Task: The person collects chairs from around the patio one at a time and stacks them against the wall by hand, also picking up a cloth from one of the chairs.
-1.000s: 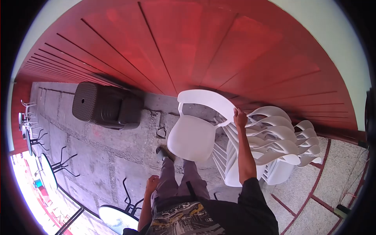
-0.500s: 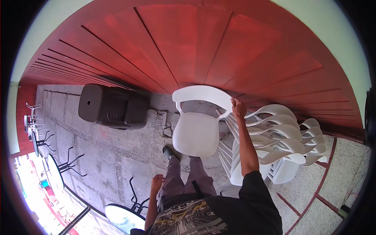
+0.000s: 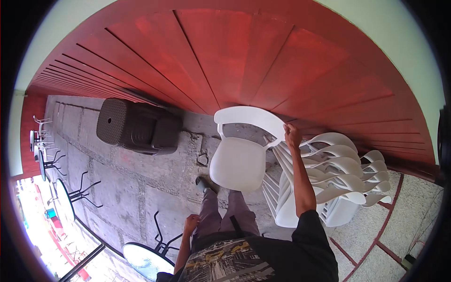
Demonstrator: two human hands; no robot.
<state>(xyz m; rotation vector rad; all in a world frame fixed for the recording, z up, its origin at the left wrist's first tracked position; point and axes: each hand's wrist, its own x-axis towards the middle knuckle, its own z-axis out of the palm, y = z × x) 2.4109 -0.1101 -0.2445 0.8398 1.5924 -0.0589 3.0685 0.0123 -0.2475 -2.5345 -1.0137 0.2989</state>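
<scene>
Two hands (image 3: 292,135) (image 3: 191,223), one held chair (image 3: 238,164), two chair stacks (image 3: 346,181) (image 3: 377,176).

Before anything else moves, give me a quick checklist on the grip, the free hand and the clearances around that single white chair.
1. Right hand gripping the white chair: ok, at one end of the backrest.
2. Left hand free: ok, nothing seen in it.
3. Chair legs standing on the floor: cannot tell, hidden beneath the seat.
4. Chair clear of the stacked white chairs: cannot tell, they overlap in this view.
5. Chair clear of the dark brown furniture: ok, floor shows between.
</scene>
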